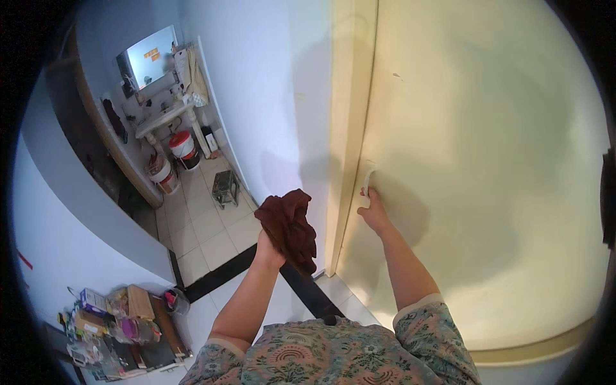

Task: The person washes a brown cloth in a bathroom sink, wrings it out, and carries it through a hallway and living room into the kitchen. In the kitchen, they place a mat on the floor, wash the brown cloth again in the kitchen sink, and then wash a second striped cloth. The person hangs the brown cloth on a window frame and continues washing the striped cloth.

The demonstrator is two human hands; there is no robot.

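A crumpled dark red cloth (289,228) is held up in my left hand (270,252), in front of the white wall. The cloth covers most of that hand's fingers, which are closed on it. My right hand (376,213) is at a pale door handle (368,179) near the left edge of a cream door (475,192). Its fingers grip the lower part of the handle, with the thumb apart to the left. The door lies against its cream frame (350,115).
Left of the wall, a doorway with a dark threshold (221,277) leads to a washroom. Inside are a sink (165,117), a mirror (151,56), a bucket with a red lid (185,149) and a low stool (225,188). A cluttered shelf (168,333) stands at lower left beside a bin (176,301).
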